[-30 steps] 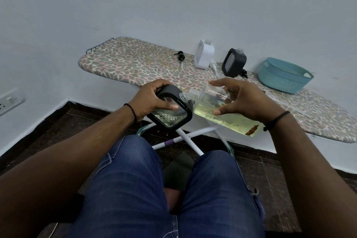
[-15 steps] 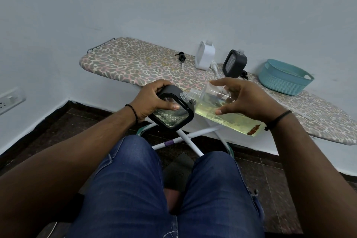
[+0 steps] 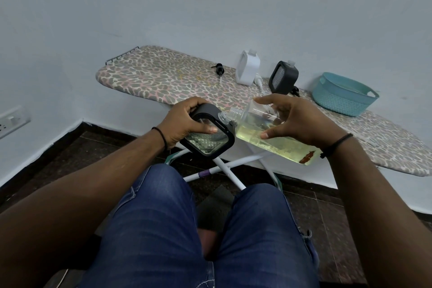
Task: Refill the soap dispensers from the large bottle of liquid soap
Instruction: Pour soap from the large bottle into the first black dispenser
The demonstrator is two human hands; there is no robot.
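My left hand grips a black-framed soap dispenser with a clear ribbed body, tilted over my knees. My right hand holds the large clear bottle of yellowish liquid soap lying almost level, its open threaded neck right at the dispenser's opening. A white dispenser and a second black dispenser stand uncapped on the ironing board. A black pump head lies on the board to their left. A white pump lies between them.
A teal plastic basket sits on the board at the right. The board's white legs cross below my hands. A wall socket is at the left. My jeans-clad knees fill the foreground over a dark tiled floor.
The bottle and dispenser stay mouth to mouth. My right hand's fingers have spread wider round the bottle, and the liquid has shifted slightly toward the neck.
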